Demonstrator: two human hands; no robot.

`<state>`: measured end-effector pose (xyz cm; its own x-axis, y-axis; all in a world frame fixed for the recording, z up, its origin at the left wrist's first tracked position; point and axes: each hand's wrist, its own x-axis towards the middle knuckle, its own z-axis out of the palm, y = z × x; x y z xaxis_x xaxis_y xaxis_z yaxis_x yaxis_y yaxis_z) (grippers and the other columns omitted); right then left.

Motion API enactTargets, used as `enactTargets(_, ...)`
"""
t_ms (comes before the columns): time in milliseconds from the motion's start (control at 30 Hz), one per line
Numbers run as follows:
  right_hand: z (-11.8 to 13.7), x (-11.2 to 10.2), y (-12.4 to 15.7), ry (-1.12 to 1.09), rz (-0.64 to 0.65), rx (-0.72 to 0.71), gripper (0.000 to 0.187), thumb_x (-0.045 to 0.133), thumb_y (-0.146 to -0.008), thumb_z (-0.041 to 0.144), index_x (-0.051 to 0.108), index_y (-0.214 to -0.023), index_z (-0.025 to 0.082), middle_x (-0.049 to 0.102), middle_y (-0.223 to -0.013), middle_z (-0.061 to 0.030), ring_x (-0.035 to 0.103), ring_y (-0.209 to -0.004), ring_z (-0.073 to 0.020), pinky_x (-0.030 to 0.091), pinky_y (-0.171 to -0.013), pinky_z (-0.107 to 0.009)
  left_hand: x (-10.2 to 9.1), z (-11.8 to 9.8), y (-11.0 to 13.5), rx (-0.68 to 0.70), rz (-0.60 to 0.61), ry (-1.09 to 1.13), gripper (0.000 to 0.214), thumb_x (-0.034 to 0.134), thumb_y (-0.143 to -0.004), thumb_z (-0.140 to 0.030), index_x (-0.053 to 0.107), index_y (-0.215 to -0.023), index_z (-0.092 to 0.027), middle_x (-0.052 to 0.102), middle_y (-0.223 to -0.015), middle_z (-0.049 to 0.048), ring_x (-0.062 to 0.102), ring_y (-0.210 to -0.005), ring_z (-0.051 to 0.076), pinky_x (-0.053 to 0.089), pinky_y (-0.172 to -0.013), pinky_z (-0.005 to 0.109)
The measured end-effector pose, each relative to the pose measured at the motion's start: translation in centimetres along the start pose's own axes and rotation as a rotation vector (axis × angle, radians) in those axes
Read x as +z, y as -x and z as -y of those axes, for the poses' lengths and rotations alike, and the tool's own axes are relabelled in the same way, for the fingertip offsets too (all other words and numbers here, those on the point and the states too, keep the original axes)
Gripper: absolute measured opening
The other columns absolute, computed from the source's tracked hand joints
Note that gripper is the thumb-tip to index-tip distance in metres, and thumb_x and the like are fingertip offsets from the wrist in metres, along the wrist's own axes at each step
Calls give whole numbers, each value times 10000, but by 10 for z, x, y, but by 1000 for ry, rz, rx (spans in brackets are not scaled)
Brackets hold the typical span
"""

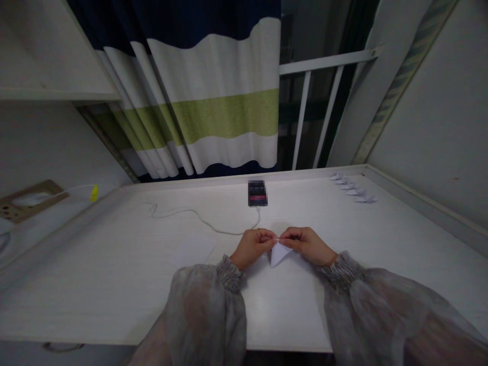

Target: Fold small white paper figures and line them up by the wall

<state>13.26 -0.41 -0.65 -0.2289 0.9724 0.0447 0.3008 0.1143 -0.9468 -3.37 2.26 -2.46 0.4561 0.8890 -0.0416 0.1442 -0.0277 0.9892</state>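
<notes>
Folded white paper (pixel 279 252), shaped to a point that aims toward the near edge, sits just above the white table (pixel 114 284) at its middle, held between both hands. Left hand (pixel 253 247) is curled closed, its fingertips pinching the paper's upper left corner; a ring shows on one finger. Right hand (pixel 308 244) is likewise closed, pinching the upper right corner, so the two sets of fingertips almost meet over the top edge. Both wrists come out of sheer grey sleeves with gathered cuffs. Just left of the left hand lies a flat white sheet (pixel 195 250). Farther back, near the far edge, lies a dark phone (pixel 257 193) with a white cable (pixel 198 216) running left across the table. At the far right corner a row of small folded paper pieces (pixel 353 189) lies in a line. Behind the table hangs a striped curtain (pixel 213 101).
</notes>
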Motion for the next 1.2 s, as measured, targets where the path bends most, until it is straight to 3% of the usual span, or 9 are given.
enactTargets(267,1,-1,0,30,-51,-33,177,570,-642,300,618,-651,130,572,-609,-11,473,-574,-113,364,-571,-253,2,-6,1,-35,11,220,395,732,-491,-252,579,-828,-113,607,-611,-4,539,-549,80,407,-564,202)
enactTargets(467,1,-1,1,52,-54,-40,184,555,-663,308,614,-660,134,573,-619,-13,483,-587,-118,368,-573,-252,4,-6,1,-104,-29,258,333,729,-485,-328,577,-658,-87,590,-571,9,527,-500,80,424,-530,216)
enactTargets(1200,1,2,1,-24,-29,1,184,594,-645,313,613,-640,131,579,-587,0,492,-551,-104,383,-554,-247,3,-4,0,-38,-13,185,303,696,-529,-368,603,-641,-102,571,-538,2,495,-481,73,397,-499,198)
